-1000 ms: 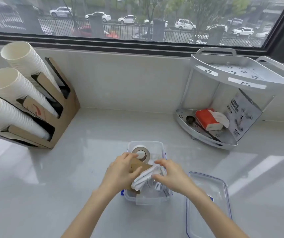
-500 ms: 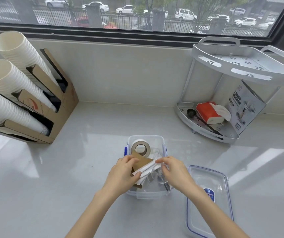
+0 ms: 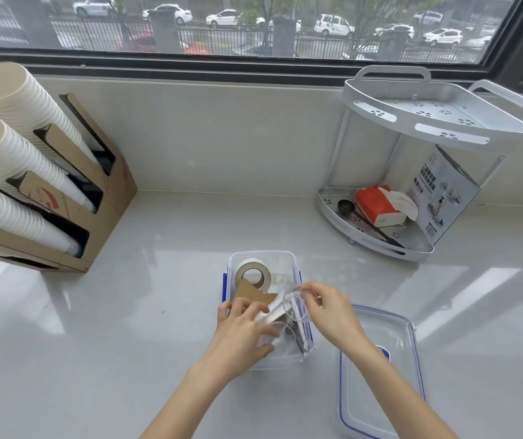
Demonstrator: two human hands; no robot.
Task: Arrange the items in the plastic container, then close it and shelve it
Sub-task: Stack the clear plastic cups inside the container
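A clear plastic container (image 3: 288,259) with blue clips stands open on the counter in front of me. A roll of tape (image 3: 253,275) lies at its far end, with a brown card (image 3: 247,293) leaning beside it. My left hand (image 3: 244,335) presses on white wrapped items (image 3: 273,312) in the container's near half. My right hand (image 3: 330,312) pinches a clear plastic piece (image 3: 295,299) just above the container's right side. The container's lid (image 3: 383,372), clear with a blue rim, lies flat on the counter to the right.
A white two-tier corner shelf (image 3: 437,122) stands at the back right; its lower tier holds a red tissue pack (image 3: 375,204), a dark scoop and a printed box (image 3: 444,198). A cardboard holder with stacks of white paper cups (image 3: 16,160) fills the left. A window runs along the back.
My right hand has lifted the clear plastic piece up and toward the container's right side. My left hand has slid lower onto the white items. The camera has tilted down slightly.
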